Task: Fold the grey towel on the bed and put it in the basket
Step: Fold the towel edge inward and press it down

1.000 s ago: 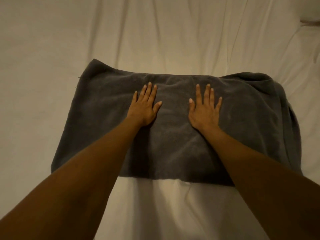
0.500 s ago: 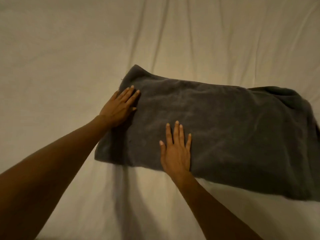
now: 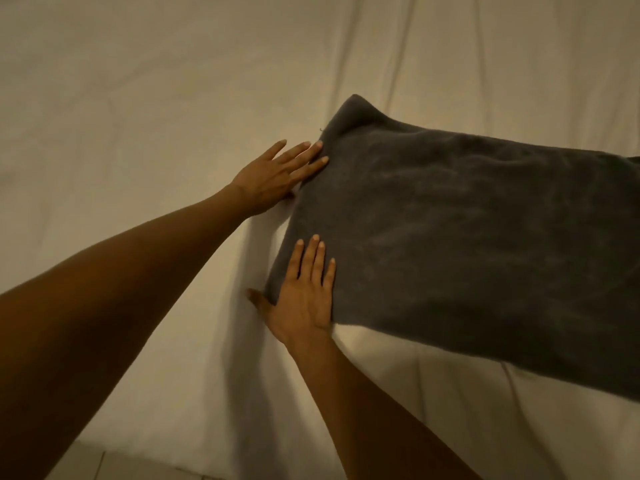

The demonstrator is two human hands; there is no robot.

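While the folding is only partly done, the bed, covered by a creased off-white cotton sheet, fills almost the whole head view and serves as the flat working surface; a strip of pale floor shows along the bottom edge. Next in size is the dark grey terry towel, lying on the sheet right of centre as a broad rectangle, apparently already doubled, with its right end running out of view. Its left short edge faces both hands, and its far left corner stands up slightly in a soft peak. No basket is visible, so the placing step is judged to be some way off. Both forearms reach in from the lower left. The right hand lies palm down on the towel's near left corner, fingers straight and close together, thumb spread onto the sheet just off the edge; its grip encloses nothing and only presses the cloth flat. The left hand rests mostly on the sheet beside the towel's far left corner, fingers extended and loosely parted, with the fingertips touching the towel's edge; its grip likewise holds nothing. Both hands at the one short edge are probably there to square and smooth the layers, and from there could take the two corners for the next fold across to the right.
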